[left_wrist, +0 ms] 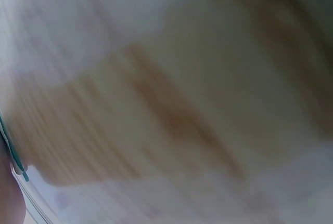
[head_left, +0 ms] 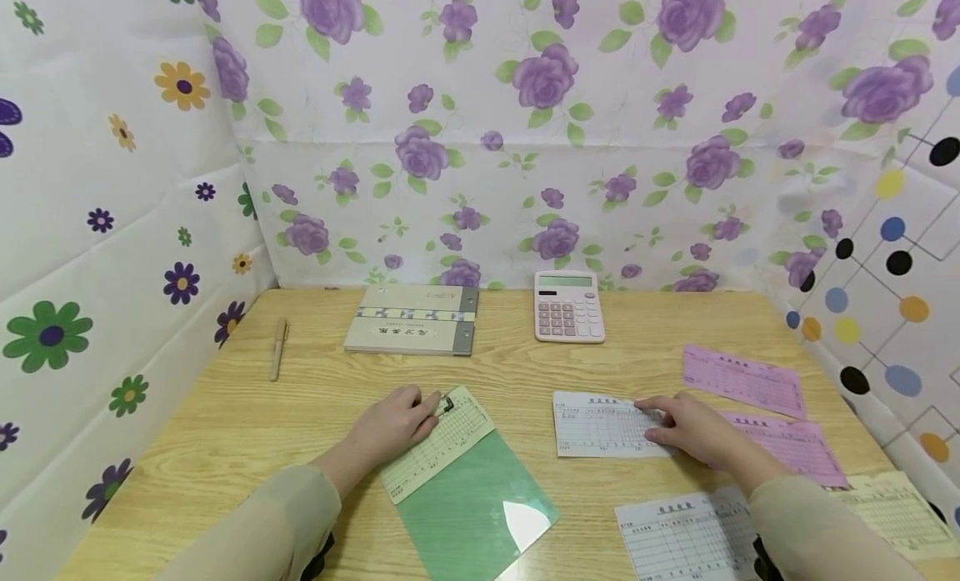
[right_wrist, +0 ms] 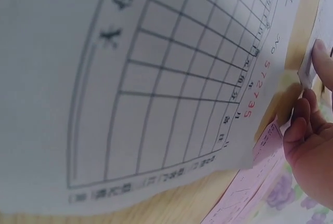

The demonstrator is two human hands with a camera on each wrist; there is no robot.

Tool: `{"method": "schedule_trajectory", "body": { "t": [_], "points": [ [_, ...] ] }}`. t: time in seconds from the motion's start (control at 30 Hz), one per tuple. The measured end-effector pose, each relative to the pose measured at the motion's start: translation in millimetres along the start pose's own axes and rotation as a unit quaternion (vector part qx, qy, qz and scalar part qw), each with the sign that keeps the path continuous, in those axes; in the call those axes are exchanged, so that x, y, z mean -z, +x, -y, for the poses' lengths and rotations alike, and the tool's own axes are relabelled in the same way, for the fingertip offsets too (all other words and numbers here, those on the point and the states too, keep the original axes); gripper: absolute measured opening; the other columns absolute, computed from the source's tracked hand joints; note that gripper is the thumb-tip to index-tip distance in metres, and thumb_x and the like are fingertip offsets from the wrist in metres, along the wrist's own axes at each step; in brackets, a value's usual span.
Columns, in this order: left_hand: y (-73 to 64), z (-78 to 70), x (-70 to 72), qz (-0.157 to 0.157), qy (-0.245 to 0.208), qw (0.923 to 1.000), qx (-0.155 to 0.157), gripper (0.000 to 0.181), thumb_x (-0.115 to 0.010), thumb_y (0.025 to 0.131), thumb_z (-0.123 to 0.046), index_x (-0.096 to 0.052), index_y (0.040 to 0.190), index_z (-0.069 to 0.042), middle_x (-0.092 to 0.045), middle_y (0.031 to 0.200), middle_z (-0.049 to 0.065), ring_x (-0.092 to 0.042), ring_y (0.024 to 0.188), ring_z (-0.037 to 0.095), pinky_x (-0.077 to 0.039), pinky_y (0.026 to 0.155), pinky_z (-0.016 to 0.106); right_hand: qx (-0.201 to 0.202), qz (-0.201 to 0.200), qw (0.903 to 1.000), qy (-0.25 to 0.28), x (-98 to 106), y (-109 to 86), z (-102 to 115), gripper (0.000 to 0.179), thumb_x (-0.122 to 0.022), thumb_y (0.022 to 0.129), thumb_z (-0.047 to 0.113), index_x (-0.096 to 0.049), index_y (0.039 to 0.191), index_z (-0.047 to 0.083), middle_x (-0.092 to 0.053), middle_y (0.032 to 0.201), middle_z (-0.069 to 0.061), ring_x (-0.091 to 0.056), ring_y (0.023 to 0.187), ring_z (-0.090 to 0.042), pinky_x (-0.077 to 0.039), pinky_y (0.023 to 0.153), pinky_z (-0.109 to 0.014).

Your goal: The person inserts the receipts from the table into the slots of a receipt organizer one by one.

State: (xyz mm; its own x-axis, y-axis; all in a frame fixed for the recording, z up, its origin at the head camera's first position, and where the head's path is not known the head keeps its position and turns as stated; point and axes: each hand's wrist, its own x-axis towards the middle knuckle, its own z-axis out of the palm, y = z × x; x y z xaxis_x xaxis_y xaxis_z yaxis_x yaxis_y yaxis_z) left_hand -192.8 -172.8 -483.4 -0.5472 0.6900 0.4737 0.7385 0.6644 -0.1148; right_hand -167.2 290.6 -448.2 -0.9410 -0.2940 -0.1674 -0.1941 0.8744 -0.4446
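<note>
My left hand (head_left: 393,427) grips the upper left part of a translucent green clipboard (head_left: 468,498), its fingertips beside the small dark clip (head_left: 446,406). Beneath that clip lies a pale yellow printed form (head_left: 442,448). The left wrist view is mostly blurred, with a bit of the left hand (left_wrist: 10,195) and a green edge at lower left. On the right, my right hand (head_left: 693,431) pinches the right end of a white printed form (head_left: 600,427) lying on the table. The right wrist view shows its fingers (right_wrist: 302,122) loosely curled near the paper.
Another white form (head_left: 675,531) lies under my right forearm. Two pink forms (head_left: 742,381) and a yellow form (head_left: 900,514) are at right. Toward the back are a stacked ledger book (head_left: 408,335), a pink calculator (head_left: 568,306) and a pen (head_left: 278,348). Patterned curtains (head_left: 487,147) border the table.
</note>
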Motion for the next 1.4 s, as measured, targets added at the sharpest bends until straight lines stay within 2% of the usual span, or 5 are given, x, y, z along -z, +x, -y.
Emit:
{"method": "schedule_trajectory", "body": {
  "t": [0.4,0.67,0.87,1.0,1.4],
  "points": [
    [-0.3,0.7,3.0,0.014,0.001,0.9998,0.014,0.039,-0.066,0.086,-0.024,-0.063,0.121,-0.006,-0.045,0.081,0.003,-0.038,0.063,0.012,-0.037,0.049,0.022,-0.016,-0.009,0.9998,0.003,0.0,2.5,4.4,0.048,-0.067,0.086,0.034,-0.056,0.129,0.015,-0.042,0.089,-0.009,-0.038,0.073,-0.02,-0.034,0.061,-0.033],
    [-1.6,2.2,0.8,0.005,0.005,1.0,0.006,0.039,-0.068,0.084,-0.023,-0.064,0.119,-0.006,-0.046,0.081,0.005,-0.04,0.064,0.014,-0.04,0.05,0.024,-0.017,-0.047,0.9986,0.018,-1.9,3.2,7.1,0.042,-0.067,0.087,0.024,-0.058,0.127,0.013,-0.039,0.087,-0.009,-0.037,0.074,-0.02,-0.031,0.062,-0.034],
    [-0.7,1.2,2.4,0.012,0.004,0.9999,0.006,0.039,-0.066,0.086,-0.024,-0.063,0.121,-0.006,-0.046,0.082,0.004,-0.04,0.064,0.013,-0.039,0.05,0.023,-0.047,-0.045,0.9943,0.085,-1.6,1.7,7.3,0.047,-0.068,0.087,0.022,-0.054,0.13,0.011,-0.044,0.115,-0.024,-0.05,0.096,-0.034,-0.044,0.076,-0.046],
    [0.1,0.3,3.4,0.017,0.004,0.9998,0.011,0.038,-0.065,0.087,-0.024,-0.063,0.121,-0.007,-0.046,0.082,0.004,-0.04,0.064,0.013,-0.038,0.049,0.022,-0.059,-0.045,0.9901,0.119,1.7,0.2,6.5,0.053,-0.068,0.087,0.028,-0.05,0.134,0.012,-0.041,0.132,-0.031,-0.044,0.116,-0.046,-0.038,0.09,-0.058],
    [-0.4,-0.3,3.1,0.031,-0.009,0.9993,0.021,0.038,-0.065,0.088,-0.025,-0.063,0.122,-0.007,-0.046,0.082,0.003,-0.039,0.064,0.012,-0.038,0.051,0.022,-0.077,-0.034,0.9806,0.177,4.3,2.1,6.3,0.046,-0.059,0.09,0.044,-0.056,0.13,0.021,-0.049,0.13,-0.015,-0.046,0.114,-0.032,-0.039,0.091,-0.051]
  ]
}}
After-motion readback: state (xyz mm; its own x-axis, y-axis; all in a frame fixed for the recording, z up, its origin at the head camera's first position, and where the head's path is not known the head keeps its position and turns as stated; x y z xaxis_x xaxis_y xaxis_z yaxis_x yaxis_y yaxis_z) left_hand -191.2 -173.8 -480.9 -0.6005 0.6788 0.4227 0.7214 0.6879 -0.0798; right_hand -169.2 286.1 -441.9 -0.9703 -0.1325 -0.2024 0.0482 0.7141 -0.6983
